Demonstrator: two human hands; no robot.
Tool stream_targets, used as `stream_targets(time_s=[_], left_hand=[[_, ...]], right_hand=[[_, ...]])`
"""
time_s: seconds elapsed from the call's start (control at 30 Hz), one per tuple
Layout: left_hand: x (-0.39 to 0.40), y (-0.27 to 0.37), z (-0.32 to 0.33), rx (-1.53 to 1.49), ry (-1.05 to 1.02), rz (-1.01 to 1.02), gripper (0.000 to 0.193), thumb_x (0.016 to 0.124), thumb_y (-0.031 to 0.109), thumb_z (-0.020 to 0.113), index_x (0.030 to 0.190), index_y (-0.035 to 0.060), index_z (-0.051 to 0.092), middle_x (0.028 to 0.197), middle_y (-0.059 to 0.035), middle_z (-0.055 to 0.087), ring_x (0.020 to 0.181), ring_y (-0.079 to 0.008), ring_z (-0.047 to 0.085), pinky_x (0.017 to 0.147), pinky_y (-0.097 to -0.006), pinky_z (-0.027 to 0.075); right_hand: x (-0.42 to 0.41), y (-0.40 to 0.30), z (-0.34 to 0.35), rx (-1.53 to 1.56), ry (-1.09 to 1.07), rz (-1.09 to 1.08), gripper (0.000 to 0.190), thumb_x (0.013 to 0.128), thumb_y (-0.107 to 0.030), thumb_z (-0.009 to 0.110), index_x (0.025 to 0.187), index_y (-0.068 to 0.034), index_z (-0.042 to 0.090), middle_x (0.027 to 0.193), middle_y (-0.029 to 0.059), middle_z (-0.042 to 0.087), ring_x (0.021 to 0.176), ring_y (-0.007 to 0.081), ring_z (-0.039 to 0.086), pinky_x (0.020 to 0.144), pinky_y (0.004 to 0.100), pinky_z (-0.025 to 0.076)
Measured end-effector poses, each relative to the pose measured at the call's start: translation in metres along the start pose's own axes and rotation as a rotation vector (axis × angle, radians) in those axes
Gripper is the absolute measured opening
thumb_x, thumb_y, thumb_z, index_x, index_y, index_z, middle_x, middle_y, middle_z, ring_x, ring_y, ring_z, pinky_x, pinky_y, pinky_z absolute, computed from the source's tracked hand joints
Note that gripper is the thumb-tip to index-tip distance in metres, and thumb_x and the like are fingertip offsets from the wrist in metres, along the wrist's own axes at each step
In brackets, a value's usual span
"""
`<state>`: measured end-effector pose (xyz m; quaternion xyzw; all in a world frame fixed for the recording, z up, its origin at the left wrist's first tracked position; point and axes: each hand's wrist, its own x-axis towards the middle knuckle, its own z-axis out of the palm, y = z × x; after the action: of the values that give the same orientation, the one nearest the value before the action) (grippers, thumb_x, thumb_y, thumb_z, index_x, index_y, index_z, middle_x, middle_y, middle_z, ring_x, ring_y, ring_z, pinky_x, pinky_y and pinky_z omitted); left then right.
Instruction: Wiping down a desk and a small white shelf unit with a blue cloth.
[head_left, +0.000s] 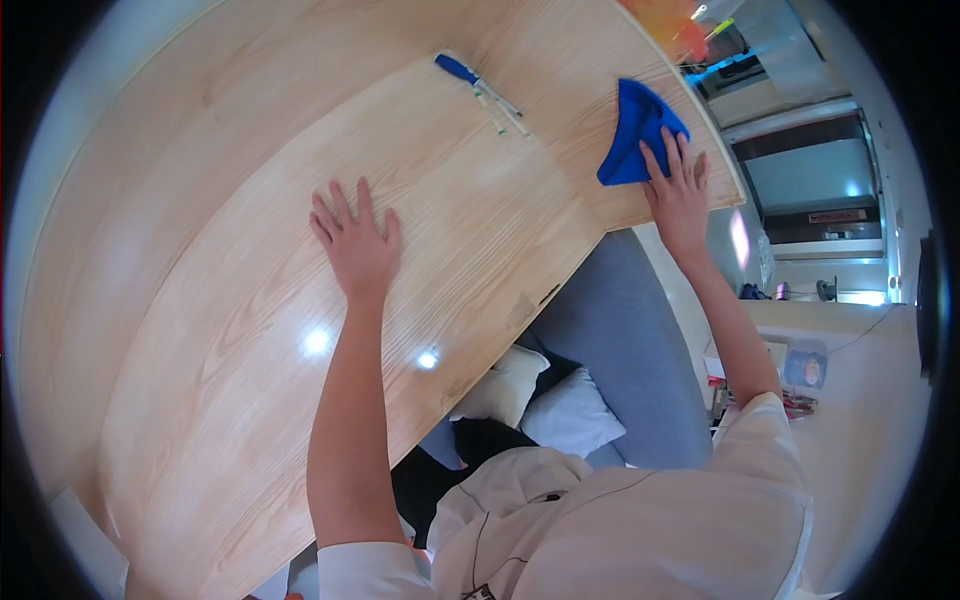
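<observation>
My left hand rests palm down on the light wood-grain tabletop, fingers spread, nothing in it. At the right end of the surface, my right hand lies with its fingertips on the lower right part of a folded blue cloth; the fingers are spread and press flat on it, and the palm is beside the cloth. Between the hands and farther back lies a screwdriver with a blue handle, its tip towards the right. Thin clear sticks or tubes with green ends lie alongside it.
Below the table's near edge is a grey-blue sofa with a cream cushion and a pale grey cushion. A white panel-like object stands at the lower left. Orange and red material shows past the far right edge.
</observation>
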<state>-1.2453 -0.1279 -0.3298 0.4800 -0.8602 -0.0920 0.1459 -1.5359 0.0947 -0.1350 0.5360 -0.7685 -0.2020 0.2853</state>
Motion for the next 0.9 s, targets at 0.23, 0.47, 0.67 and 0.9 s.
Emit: stream_targets(time_s=[0.23, 0.47, 0.67, 0.9], left_hand=[[0.002, 0.002, -0.004, -0.030, 0.027, 0.008, 0.059, 0.093, 0.045, 0.040, 0.145, 0.0168, 0.033, 0.152, -0.0181, 0.022, 0.140, -0.0429, 0.013, 0.114, -0.0523, 0.008], [0.001, 0.002, -0.004, -0.043, 0.008, 0.005, 0.059, 0.092, 0.043, 0.041, 0.144, 0.0164, 0.034, 0.151, -0.0193, 0.022, 0.139, -0.0437, 0.013, 0.114, -0.0530, 0.008], [0.004, 0.003, -0.008, -0.090, 0.039, 0.026, 0.058, 0.091, 0.039, 0.044, 0.143, 0.0133, 0.036, 0.150, -0.0221, 0.024, 0.139, -0.0458, 0.013, 0.113, -0.0544, 0.010], [0.007, 0.003, -0.007, -0.093, 0.042, 0.019, 0.060, 0.091, 0.040, 0.045, 0.144, 0.0139, 0.035, 0.150, -0.0218, 0.023, 0.139, -0.0446, 0.012, 0.114, -0.0541, 0.009]], right_hand=[[-0.016, -0.022, 0.007, 0.110, -0.063, 0.028, 0.045, 0.084, -0.023, 0.060, 0.126, -0.010, 0.056, 0.146, 0.0119, 0.034, 0.140, 0.0281, 0.024, 0.111, 0.0548, 0.019], [0.041, -0.038, 0.073, 0.224, -0.041, -0.231, 0.035, 0.083, -0.024, 0.059, 0.115, -0.011, 0.063, 0.145, 0.0065, 0.037, 0.140, 0.0225, 0.025, 0.113, 0.0506, 0.019], [0.171, -0.024, 0.026, 0.034, 0.252, -0.155, 0.034, 0.081, -0.015, 0.055, 0.114, -0.011, 0.063, 0.143, 0.0076, 0.040, 0.139, 0.0238, 0.026, 0.113, 0.0518, 0.019], [0.046, -0.028, 0.055, 0.201, 0.017, -0.143, 0.037, 0.077, -0.011, 0.058, 0.114, -0.011, 0.064, 0.143, 0.0071, 0.041, 0.139, 0.0235, 0.027, 0.111, 0.0542, 0.021]])
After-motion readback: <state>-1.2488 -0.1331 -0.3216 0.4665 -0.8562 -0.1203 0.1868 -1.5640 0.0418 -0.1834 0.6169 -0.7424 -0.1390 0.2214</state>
